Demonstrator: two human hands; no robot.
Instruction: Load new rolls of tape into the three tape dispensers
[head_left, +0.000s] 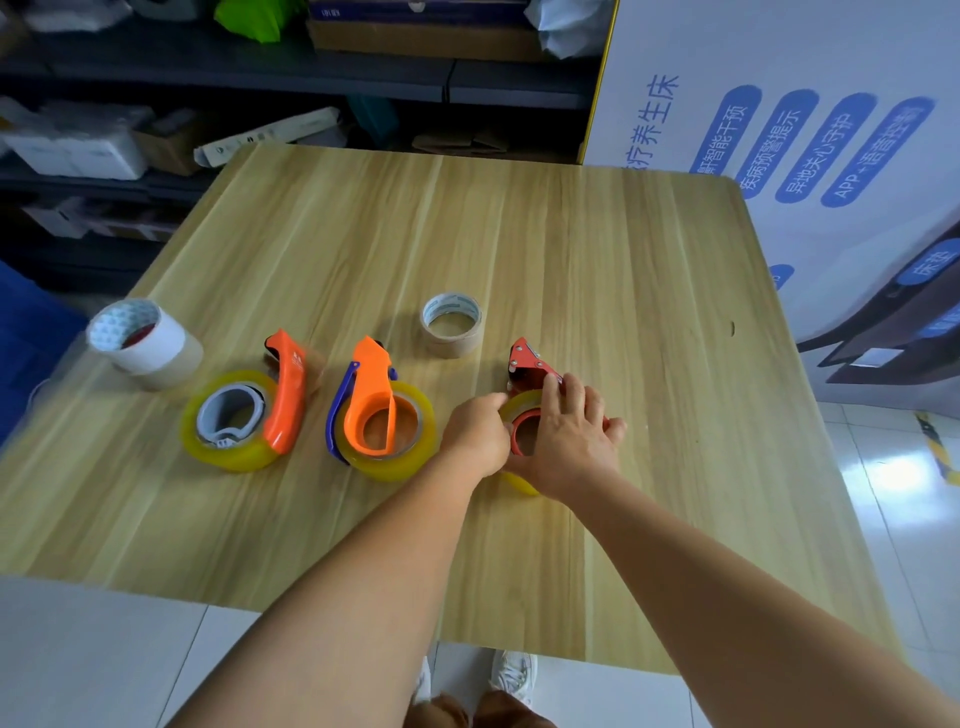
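Three tape dispensers lie in a row on the wooden table (571, 249). The left orange dispenser (284, 395) and the middle orange-and-blue dispenser (370, 400) each carry a yellow tape roll (236, 457). The red dispenser (530, 366) on the right sits on a third yellow roll (519, 405). My right hand (571, 426) lies over that roll and the red hub, fingers curled on the dispenser. My left hand (478, 431) pinches the roll's left edge.
Two spent cardboard cores lie on the table: a small one (451, 325) behind the dispensers, and stacked white ones (143, 343) near the left edge. Shelves with boxes stand behind, a printed white panel (779, 130) at the right.
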